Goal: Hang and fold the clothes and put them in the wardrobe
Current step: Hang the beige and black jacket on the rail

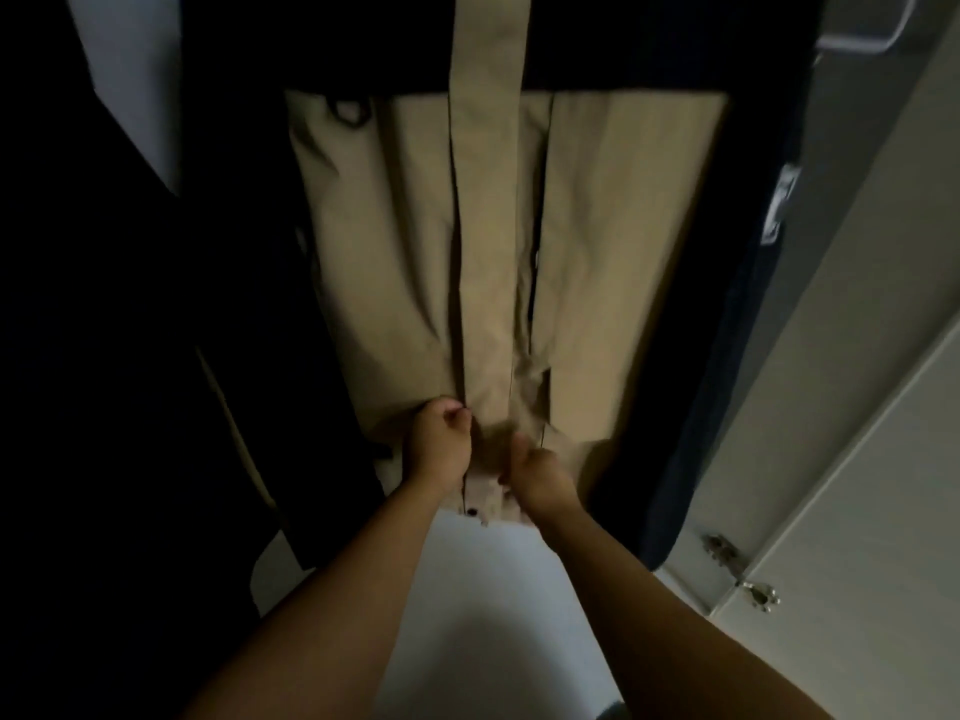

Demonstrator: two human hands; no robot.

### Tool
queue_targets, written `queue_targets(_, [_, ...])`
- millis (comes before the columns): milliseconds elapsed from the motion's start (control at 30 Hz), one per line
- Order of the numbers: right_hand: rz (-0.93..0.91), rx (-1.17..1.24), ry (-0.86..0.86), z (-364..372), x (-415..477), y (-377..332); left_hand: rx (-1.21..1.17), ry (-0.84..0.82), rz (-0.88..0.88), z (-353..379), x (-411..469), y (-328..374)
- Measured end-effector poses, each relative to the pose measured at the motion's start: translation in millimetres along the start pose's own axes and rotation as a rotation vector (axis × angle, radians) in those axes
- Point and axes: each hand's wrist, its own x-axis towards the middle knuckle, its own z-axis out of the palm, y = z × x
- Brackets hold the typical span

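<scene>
A beige coat hangs inside the dim wardrobe, filling the middle of the head view. A long beige belt strip runs down its front. My left hand is closed on the coat's lower front edge beside the strip. My right hand grips the fabric just to the right, close to the left hand. A pale placket with a dark button shows between my wrists. The hanger is out of view.
Dark garments hang on the left and a navy one on the right, pressed against the coat. The white wardrobe door stands open at right, with metal hinges low on its edge. A pale floor lies below.
</scene>
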Motion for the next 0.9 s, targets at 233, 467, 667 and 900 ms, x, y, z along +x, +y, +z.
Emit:
queue_targets(233, [-0.481, 0.045, 0.233, -96, -1, -129, 0.109, 0.297, 0.311, -31, 4, 101])
queue_targets(467, [-0.768, 0.021, 0.557, -180, -28, -233, 0.021, 0.594, 0.600, -89, 11, 230])
queue_targets(667, [-0.799, -0.146, 0.923, -248, -45, -294, -0.082, 0.798, 0.771, -159, 30, 323])
queue_targets(900, [-0.579, 0.032, 0.527, -291, -51, -375, 0.032, 0.713, 0.506, -211, 40, 408])
